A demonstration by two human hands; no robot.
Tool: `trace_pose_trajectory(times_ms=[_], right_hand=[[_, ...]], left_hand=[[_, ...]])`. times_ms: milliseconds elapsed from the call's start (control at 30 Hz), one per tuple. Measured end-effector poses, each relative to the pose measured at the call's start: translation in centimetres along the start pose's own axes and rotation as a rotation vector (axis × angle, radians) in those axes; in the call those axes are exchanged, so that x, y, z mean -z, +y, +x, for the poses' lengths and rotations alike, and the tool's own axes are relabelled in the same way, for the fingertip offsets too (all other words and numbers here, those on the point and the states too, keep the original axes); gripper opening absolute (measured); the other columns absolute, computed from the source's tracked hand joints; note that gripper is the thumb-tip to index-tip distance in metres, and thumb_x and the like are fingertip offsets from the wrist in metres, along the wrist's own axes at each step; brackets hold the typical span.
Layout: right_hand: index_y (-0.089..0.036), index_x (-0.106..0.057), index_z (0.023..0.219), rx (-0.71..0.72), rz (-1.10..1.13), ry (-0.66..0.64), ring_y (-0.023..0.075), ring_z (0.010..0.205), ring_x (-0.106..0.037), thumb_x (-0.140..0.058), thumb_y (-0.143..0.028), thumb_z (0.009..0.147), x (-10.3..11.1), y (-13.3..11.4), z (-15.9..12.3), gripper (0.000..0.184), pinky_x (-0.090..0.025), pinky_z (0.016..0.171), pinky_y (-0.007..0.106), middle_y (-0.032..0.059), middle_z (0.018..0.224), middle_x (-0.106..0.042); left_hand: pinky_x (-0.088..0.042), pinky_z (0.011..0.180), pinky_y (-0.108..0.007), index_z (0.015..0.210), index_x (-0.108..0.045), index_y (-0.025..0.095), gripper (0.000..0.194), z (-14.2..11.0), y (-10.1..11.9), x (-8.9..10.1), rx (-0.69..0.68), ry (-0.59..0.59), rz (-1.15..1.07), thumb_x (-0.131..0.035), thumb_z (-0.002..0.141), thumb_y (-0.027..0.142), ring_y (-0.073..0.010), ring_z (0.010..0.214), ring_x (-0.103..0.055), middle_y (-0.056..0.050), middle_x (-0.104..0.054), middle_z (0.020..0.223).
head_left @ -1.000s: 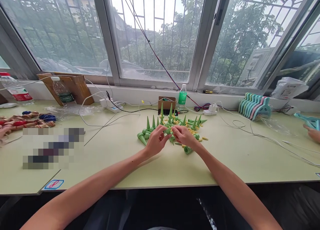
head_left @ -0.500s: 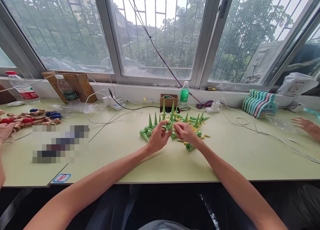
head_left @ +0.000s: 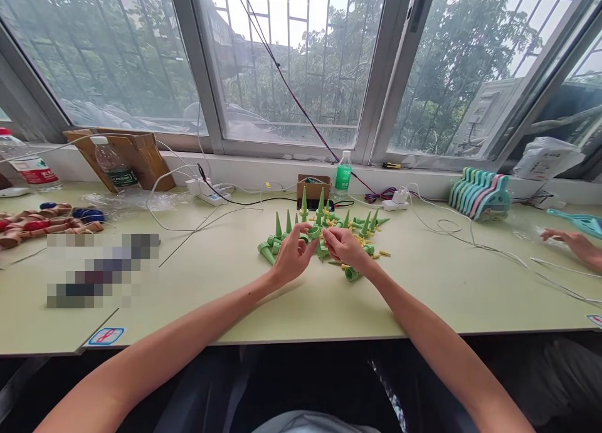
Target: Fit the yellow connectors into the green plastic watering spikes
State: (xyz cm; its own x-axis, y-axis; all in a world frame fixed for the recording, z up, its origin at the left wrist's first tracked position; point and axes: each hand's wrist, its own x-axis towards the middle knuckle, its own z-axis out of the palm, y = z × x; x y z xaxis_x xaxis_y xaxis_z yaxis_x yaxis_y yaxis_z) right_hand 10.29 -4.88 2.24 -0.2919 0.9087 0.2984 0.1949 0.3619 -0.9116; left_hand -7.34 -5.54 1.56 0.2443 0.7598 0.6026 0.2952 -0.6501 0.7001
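A small green plastic cup-shaped piece (head_left: 313, 232) is pinched between the thumb and fingers of my left hand (head_left: 292, 256), its open end facing up. My right hand (head_left: 345, 248) is closed beside it, thumb and forefinger pressed together at the piece's rim; whatever they grip is too small to make out. Behind and around both hands are several pointed green plastic spikes (head_left: 321, 209), many upright on the table. A tilted green spike (head_left: 266, 252) lies left of my left hand. Small yellow pieces (head_left: 385, 253) are scattered among them, and a green hollow part (head_left: 351, 273) lies below my right wrist.
Behind the pile stand a brown box (head_left: 305, 186) and a green-labelled bottle (head_left: 343, 174). White cables (head_left: 451, 227) cross the table toward pastel hangers (head_left: 480, 196). Another person's hand (head_left: 574, 242) is at far right. Wooden and red items (head_left: 32, 224) lie at left.
The view has turned slightly right, and another person's hand at the far left has left the frame. My hands keep nearly the same pose around the green piece.
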Motion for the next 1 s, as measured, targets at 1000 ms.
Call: trace_pose_trajectory(times_ms=[1000], right_hand=[[-0.02, -0.049, 0.075, 0.135, -0.129, -0.058, 0.0092, 0.041, -0.039, -0.045, -0.047, 0.094, 0.07, -0.44, -0.54, 0.033, -0.033, 0.044, 0.022, -0.0048, 0.052, -0.049]], left_hand=[[-0.031, 0.036, -0.021, 0.052, -0.06, 0.01, 0.069, 0.52, -0.58, 0.45, 0.377, -0.147, -0.394, -0.039, 0.091, 0.063, -0.0073, 0.032, -0.041, -0.004, -0.052, 0.041]])
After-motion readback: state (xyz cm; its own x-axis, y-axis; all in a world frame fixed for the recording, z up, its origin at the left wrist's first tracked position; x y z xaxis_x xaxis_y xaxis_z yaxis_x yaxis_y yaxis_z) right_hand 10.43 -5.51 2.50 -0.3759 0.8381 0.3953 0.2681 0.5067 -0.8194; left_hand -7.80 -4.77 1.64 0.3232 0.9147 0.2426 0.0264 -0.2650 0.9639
